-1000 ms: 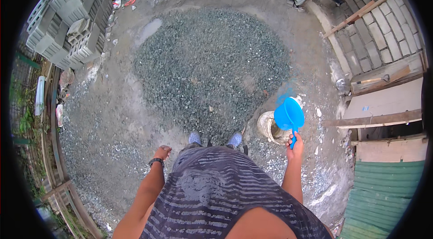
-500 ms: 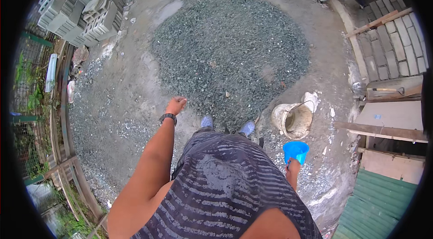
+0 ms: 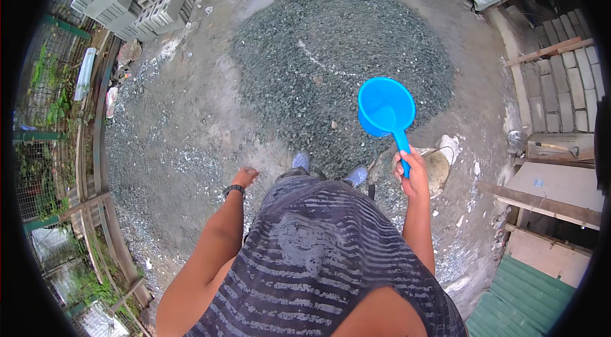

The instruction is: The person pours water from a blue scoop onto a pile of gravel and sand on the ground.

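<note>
My right hand (image 3: 414, 170) is closed round the handle of a blue plastic dipper (image 3: 386, 106). The dipper is held out over the near right part of a wide heap of grey gravel (image 3: 344, 31), its mouth tilted so that I see inside. A thin whitish curved streak (image 3: 318, 62), like flung water, shows against the gravel. My left hand (image 3: 245, 176), with a dark watch on the wrist, hangs left of my feet, holding nothing, its fingers loosely apart. A dirty bucket (image 3: 438, 173) stands behind my right hand, which partly hides it.
Concrete hollow blocks (image 3: 137, 0) are stacked at the far left. A wood-and-mesh fence (image 3: 86, 203) runs along the left. To the right are a block wall (image 3: 563, 76), wooden boards (image 3: 547, 206) and a green corrugated sheet (image 3: 525, 295). My shoes (image 3: 301, 160) stand at the heap's near edge.
My right hand has swung the dipper forward from beside the bucket to over the gravel. The whitish streak has appeared. My left hand has dropped nearer to me and its fingers have loosened.
</note>
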A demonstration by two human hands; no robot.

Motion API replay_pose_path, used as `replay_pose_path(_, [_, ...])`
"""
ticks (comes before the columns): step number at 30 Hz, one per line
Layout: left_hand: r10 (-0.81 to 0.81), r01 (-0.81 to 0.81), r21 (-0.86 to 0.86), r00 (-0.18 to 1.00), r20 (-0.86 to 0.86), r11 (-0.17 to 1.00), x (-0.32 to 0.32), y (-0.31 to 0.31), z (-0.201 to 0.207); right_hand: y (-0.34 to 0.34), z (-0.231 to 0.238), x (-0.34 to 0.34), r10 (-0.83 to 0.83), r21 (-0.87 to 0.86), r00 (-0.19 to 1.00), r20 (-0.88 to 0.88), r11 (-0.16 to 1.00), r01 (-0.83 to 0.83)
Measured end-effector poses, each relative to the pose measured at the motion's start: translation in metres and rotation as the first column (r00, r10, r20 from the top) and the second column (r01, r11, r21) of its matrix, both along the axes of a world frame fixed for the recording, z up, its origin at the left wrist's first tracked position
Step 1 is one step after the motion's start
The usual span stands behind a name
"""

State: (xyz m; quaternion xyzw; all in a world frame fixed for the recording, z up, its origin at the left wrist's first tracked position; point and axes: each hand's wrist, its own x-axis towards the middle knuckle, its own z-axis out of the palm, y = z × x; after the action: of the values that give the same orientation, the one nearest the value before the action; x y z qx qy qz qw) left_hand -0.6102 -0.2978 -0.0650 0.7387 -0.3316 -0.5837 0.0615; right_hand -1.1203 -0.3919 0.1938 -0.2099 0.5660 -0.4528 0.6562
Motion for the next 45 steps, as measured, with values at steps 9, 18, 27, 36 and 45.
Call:
replay_pose_path(9, [0.189,-0.192,-0.048,0.98,-0.056,0.98,-0.011,-0.024,0.005,0.044,-0.043,-0.002,0.181,0.195,0.956,-0.232,0.971,-0.137])
replay_pose_path(18, [0.1,-0.11,-0.102,0.991,-0.092,0.989,-0.013,-0.046,-0.007,0.003,-0.18,0.0,0.364,0.213,0.423,-0.83,0.907,-0.363])
replay_pose_path(27, [0.24,-0.251,-0.144,0.967,-0.09,0.957,0.001,-0.007,-0.005,-0.079,-0.057,0.048,0.209,0.068,0.922,-0.327,0.978,-0.197])
replay_pose_path(36, [0.195,-0.194,0.04,0.981,-0.019,0.98,-0.001,0.004,-0.012,0.01,-0.037,-0.016,-0.002,0.152,0.983,-0.183,0.988,0.03])
replay_pose_path(45, [0.23,-0.241,-0.12,0.968,-0.1,0.963,-0.015,-0.047,0.0,0.042,-0.096,-0.016,0.425,0.4,0.594,-0.683,0.898,-0.183])
